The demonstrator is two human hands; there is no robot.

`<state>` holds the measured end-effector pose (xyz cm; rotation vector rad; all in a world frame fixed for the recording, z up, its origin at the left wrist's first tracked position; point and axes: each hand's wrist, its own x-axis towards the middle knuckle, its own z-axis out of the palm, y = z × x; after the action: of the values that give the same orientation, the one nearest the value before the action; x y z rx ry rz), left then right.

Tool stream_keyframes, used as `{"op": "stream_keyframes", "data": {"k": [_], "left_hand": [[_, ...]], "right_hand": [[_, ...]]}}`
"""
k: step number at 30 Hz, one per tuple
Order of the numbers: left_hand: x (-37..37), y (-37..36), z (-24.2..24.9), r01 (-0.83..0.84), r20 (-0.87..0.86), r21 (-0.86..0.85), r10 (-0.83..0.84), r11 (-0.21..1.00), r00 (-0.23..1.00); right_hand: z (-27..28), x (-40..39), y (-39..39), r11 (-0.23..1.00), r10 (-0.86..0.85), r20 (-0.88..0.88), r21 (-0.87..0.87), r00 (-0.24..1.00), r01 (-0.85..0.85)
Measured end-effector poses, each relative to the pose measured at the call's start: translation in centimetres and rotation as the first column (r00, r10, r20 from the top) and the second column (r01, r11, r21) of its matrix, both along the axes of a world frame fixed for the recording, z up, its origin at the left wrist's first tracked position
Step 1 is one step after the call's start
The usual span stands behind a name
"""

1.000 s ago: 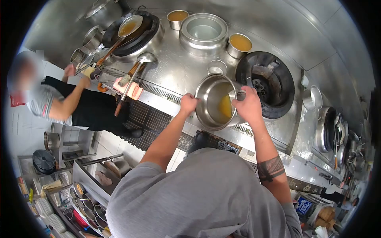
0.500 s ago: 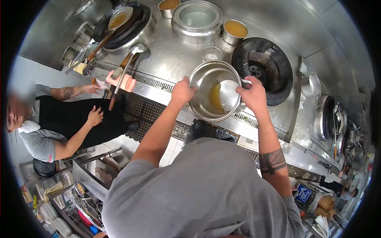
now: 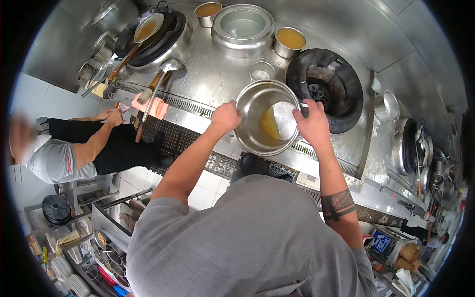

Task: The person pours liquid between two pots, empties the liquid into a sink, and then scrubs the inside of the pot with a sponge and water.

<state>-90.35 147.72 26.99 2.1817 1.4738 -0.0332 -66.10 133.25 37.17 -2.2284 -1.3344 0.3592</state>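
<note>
A deep stainless steel pot is held in front of me over the front edge of the steel counter, tilted so that I see its inside. Some yellow liquid lies at the bottom. My left hand is closed at the pot's left side; whatever it grips there is hidden behind the fingers. On the opposite side my right hand wraps round the pot's handle, with the thumb near the rim. Just beyond the pot stands a small metal cup. To its right is a black wok burner ring.
At the back stand a round steel container and metal cups of orange-brown liquid. A ladle and a pink cloth lie to the left, near a wok. A co-worker stands at the left.
The co-worker has brought both hands together near the counter's edge and leaned round. My hands keep their hold on the pot, which has barely moved.
</note>
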Motion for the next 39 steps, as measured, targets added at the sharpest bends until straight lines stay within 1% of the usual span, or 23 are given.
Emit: {"op": "stream_keyframes", "data": {"k": [1, 3, 4, 6, 7, 9, 10, 11, 13, 14, 16, 18, 21, 26, 30, 32, 33, 34, 35, 36, 37, 38, 39], "left_hand": [[0.0, -0.1, 0.1, 0.006, -0.006, -0.010, -0.006, 1.000, 1.000], [0.0, -0.6, 0.2, 0.015, -0.011, -0.027, -0.016, 1.000, 1.000], [-0.1, -1.3, 0.3, -0.004, -0.003, -0.018, 0.004, 1.000, 1.000], [0.0, -1.3, 0.3, -0.030, 0.012, -0.002, 0.030, 1.000, 0.999], [-0.2, -1.5, 0.0, -0.040, 0.010, -0.008, 0.040, 0.999, 0.999], [-0.5, -1.5, -0.6, -0.062, 0.013, -0.015, 0.062, 0.998, 0.998], [-0.7, -1.5, -1.0, -0.070, 0.022, -0.024, 0.070, 0.997, 0.997], [-0.7, -1.1, -1.2, -0.080, 0.035, -0.025, 0.081, 0.996, 0.996], [-1.0, -0.9, -1.5, -0.095, 0.045, -0.028, 0.096, 0.995, 0.994], [-1.1, -0.7, -1.6, -0.101, 0.052, -0.029, 0.103, 0.994, 0.993], [-1.4, -0.3, -2.1, -0.102, 0.075, -0.032, 0.104, 0.994, 0.992], [-1.7, -0.2, -2.5, -0.101, 0.091, -0.033, 0.104, 0.994, 0.990], [-1.9, -0.2, -1.9, -0.108, 0.109, -0.044, 0.113, 0.993, 0.988], [-2.1, 0.7, -2.2, -0.064, 0.148, -0.067, 0.073, 0.996, 0.986], [-2.9, 0.9, -2.4, -0.079, 0.100, -0.047, 0.083, 0.996, 0.991], [-3.6, 0.5, -2.2, -0.144, 0.083, -0.035, 0.147, 0.989, 0.986], [-3.9, -0.1, -2.2, -0.149, 0.083, -0.032, 0.152, 0.988, 0.985], [-4.3, -1.2, -1.8, -0.233, 0.164, -0.017, 0.233, 0.972, 0.959], [-4.6, -1.9, -1.6, -0.314, 0.244, -0.009, 0.307, 0.949, 0.920], [-4.9, -2.2, -4.2, -0.389, 0.336, 0.048, 0.352, 0.920, 0.874], [-5.1, -2.4, -5.6, -0.393, 0.330, 0.046, 0.357, 0.918, 0.874], [-5.1, -2.5, -6.4, -0.457, 0.345, 0.049, 0.415, 0.888, 0.842], [-5.1, -2.6, -7.2, -0.519, 0.362, 0.053, 0.468, 0.853, 0.806]], "right_hand": [[-0.3, 0.2, 0.0, 1.000, -0.001, 0.000, -0.002, 1.000, 0.001], [-1.1, 0.8, -0.1, 0.992, 0.069, 0.079, 0.099, 0.994, -0.077], [-1.0, 0.5, -0.3, 0.994, 0.065, 0.079, 0.087, 0.995, -0.072], [-0.6, -0.3, 0.7, 0.995, 0.081, 0.223, 0.031, 0.971, -0.090], [-0.5, -0.7, 1.0, 0.995, 0.086, 0.224, 0.024, 0.971, -0.094], [0.1, -1.5, 2.2, 0.978, 0.149, 0.343, -0.192, 0.927, -0.086], [1.2, -2.2, 2.9, 0.956, 0.184, 0.324, -0.279, 0.928, -0.092], [1.3, -2.4, 3.6, 0.956, 0.192, 0.329, -0.277, 0.924, -0.100], [1.6, -2.9, 4.6, 0.914, 0.250, 0.296, -0.387, 0.922, -0.124], [1.9, -3.2, 5.0, 0.913, 0.258, 0.303, -0.387, 0.917, -0.128], [2.4, -3.9, 5.5, 0.889, 0.263, 0.292, -0.443, 0.920, -0.114], [2.3, -3.7, 5.8, 0.880, 0.273, 0.280, -0.458, 0.920, -0.121], [2.1, -3.2, 5.9, 0.875, 0.274, 0.262, -0.467, 0.925, -0.127], [2.0, -3.0, 6.1, 0.876, 0.282, 0.253, -0.460, 0.925, -0.142], [2.4, -3.8, 6.7, 0.879, 0.304, 0.240, -0.444, 0.922, -0.174], [2.4, -3.9, 7.1, 0.884, 0.313, 0.240, -0.429, 0.919, -0.189], [2.0, -3.8, 7.1, 0.909, 0.292, 0.235, -0.369, 0.927, -0.193], [1.8, -3.8, 7.2, 0.930, 0.275, 0.228, -0.310, 0.934, -0.198], [2.2, -4.1, 7.2, 0.928, 0.280, 0.225, -0.311, 0.933, -0.204], [2.7, -4.3, 7.1, 0.943, 0.243, 0.097, -0.255, 0.965, -0.212], [2.9, -4.6, 7.2, 0.957, 0.209, -0.036, -0.199, 0.977, -0.212], [2.8, -5.0, 7.2, 0.955, 0.213, -0.042, -0.203, 0.976, -0.217], [2.6, -5.3, 7.2, 0.956, 0.183, -0.148, -0.204, 0.972, -0.211]]}}
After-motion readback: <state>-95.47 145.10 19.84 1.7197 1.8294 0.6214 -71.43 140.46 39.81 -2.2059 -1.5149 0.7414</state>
